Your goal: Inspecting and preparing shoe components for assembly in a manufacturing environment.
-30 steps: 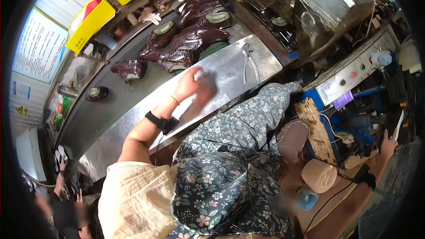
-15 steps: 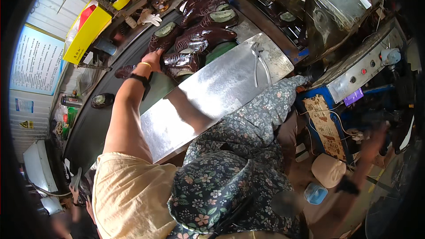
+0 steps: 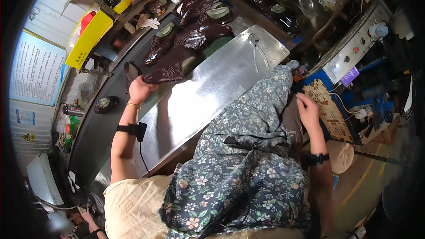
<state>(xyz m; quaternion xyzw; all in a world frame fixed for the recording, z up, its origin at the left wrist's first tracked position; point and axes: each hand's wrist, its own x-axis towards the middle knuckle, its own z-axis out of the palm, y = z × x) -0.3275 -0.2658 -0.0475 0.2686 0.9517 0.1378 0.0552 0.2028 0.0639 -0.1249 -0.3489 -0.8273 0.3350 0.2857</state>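
Observation:
My left hand (image 3: 140, 90) is closed on the toe end of a glossy dark brown leather shoe (image 3: 173, 67), with its opening turned to the right. The shoe lies across the near edge of a heap of similar shoes (image 3: 203, 34), some with pale green insides. Another dark shoe (image 3: 131, 73) stands just beyond my fingers on the left. My right hand (image 3: 307, 109) hangs beside my floral apron, near the blue machine frame. Nothing shows in it, and its fingers are loosely apart.
A shiny metal plate (image 3: 195, 106) lies before me, with pincers (image 3: 257, 53) at its far right. The shoes sit on a dark curved belt (image 3: 95, 141); a single shoe (image 3: 106, 103) stands farther left. A control panel (image 3: 354, 46) is at right; another person's hand (image 3: 86, 214) shows lower left.
My left hand has drawn back toward me, and the shoe it holds has shifted left and nearer. My right hand has come in from the far right to beside the apron.

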